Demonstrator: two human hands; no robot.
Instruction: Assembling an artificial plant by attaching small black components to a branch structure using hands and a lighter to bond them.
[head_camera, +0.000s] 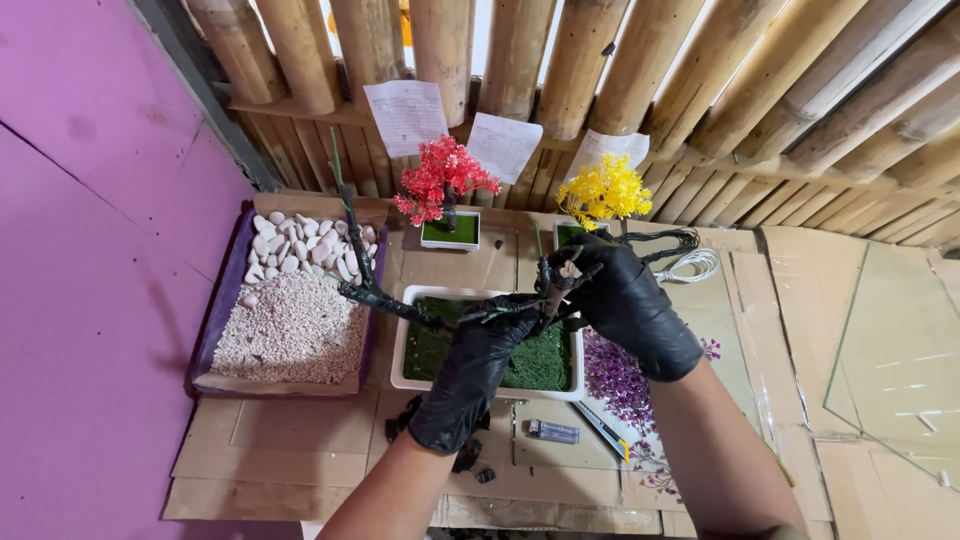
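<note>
**Holding a wire tree over its tray**

Gripping the dark wire tree (400, 290) near its trunk, both gloved hands close on it above the white tray (400, 355) of green turf. It looks light, bendable, springy; the thick trunk offers the surest hold. Left hand (475, 360) pinches branches; right hand (620, 295) clamps the trunk top. Pebbles (295, 250) lie left.

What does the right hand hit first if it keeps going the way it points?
Probably the dark wire tree trunk that the black-gloved right hand already grips; past that, the left hand. Depth is unclear.

Three white printed paper sheets (407, 115) (505, 146) (610, 147) are being kept pinned on the far bamboo wall. A small dark rectangular labelled packet (553, 431) is lying near, on the cardboard.
</note>
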